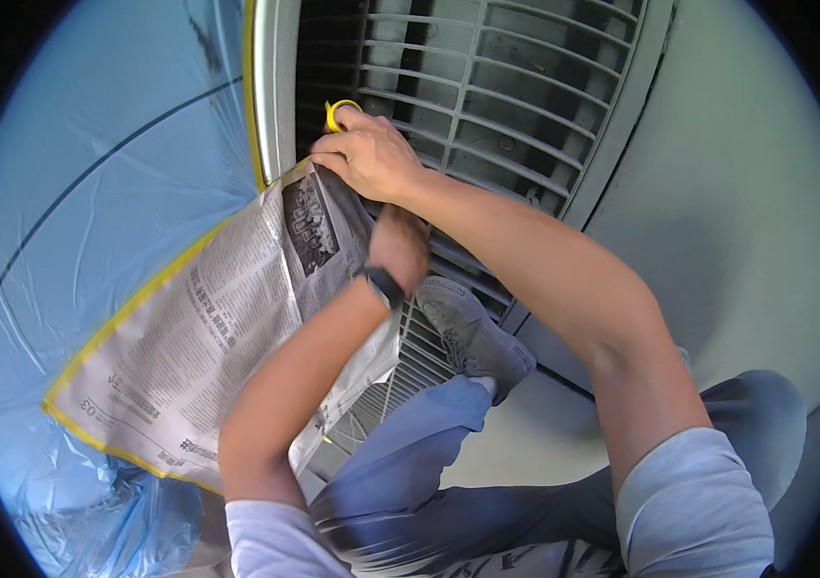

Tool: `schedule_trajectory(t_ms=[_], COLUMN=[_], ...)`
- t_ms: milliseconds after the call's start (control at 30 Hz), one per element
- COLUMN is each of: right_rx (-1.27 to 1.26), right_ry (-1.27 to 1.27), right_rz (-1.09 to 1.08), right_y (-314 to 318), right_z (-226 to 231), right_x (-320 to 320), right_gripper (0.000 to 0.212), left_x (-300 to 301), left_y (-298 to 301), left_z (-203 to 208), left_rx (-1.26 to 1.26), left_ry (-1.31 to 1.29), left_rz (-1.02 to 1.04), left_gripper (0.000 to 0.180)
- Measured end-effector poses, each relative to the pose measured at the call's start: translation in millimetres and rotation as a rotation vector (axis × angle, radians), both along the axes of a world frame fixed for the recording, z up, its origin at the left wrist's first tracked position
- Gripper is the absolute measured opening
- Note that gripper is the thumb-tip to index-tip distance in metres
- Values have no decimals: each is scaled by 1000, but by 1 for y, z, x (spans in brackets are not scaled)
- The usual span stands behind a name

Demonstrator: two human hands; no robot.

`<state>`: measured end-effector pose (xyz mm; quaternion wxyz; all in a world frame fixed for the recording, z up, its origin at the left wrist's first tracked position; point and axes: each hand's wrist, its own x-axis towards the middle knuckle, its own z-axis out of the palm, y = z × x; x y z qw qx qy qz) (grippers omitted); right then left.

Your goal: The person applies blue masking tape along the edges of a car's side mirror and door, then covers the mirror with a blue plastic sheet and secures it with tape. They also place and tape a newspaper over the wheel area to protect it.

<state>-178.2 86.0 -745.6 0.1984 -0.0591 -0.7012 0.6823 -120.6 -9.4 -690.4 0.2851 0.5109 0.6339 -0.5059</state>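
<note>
A sheet of newspaper (pixel 208 318) hangs along a blue film-covered panel, with yellow tape (pixel 131 299) running down its left edge and along its bottom. At the sheet's top corner, my right hand (pixel 369 154) is closed on a ring-shaped roll of yellow tape (pixel 335 117). Its lower fingers touch the paper's upper edge. Below it, my left hand (pixel 401 249), with a dark band on the wrist, is at the newspaper's right side. That hand is smeared by motion and its fingers are largely hidden under my right wrist.
Blue plastic film (pixel 92 193) covers the curved panel on the left and bunches up at lower left. A pale metallic strip (pixel 277 87) stands beside the newspaper's top. Slatted metal grating (pixel 516 87) lies beyond my hands, with pale floor (pixel 747 212) on the right. My shoe (pixel 468 328) rests by the grating.
</note>
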Motion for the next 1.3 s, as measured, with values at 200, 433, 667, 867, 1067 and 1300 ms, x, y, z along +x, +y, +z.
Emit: schedule_trajectory(t_ms=[200, 433, 667, 867, 1067, 1300], right_rx=[-183, -307, -379, -413, -511, -327], right_ry=[-69, -256, -267, -311, -457, -310], right_rz=[-118, -237, -267, -279, -183, -42], right_y=[-26, -36, -36, -40, -78, -133], right_z=[5, 24, 29, 31, 29, 6], right_x=[9, 16, 21, 19, 50, 20], right_gripper=[18, 17, 17, 30, 46, 43], left_x=[2, -83, -85, -88, -90, -89], left_y=[70, 100, 105, 98, 95, 92], left_z=[135, 164, 155, 155, 154, 153], left_rx=[45, -71, -171, -104, -87, -83], left_ry=[9, 506, 486, 453, 433, 435], left_rz=[64, -453, -460, -471, -546, -566], left_gripper=[40, 65, 66, 63, 62, 60])
